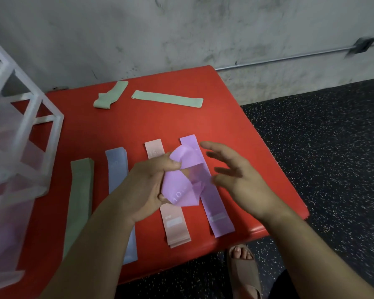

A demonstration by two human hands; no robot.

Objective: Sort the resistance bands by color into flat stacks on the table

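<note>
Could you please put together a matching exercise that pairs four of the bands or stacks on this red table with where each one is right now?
Things
1. crumpled purple band
2. pink stack
3. folded pale green band
4. blue stack

Places
A. near the far edge of the table
B. just left of the purple stack
C. gripped by the left hand
D. just right of the green stack

Pairs: 1-C, 2-B, 3-A, 4-D
</note>
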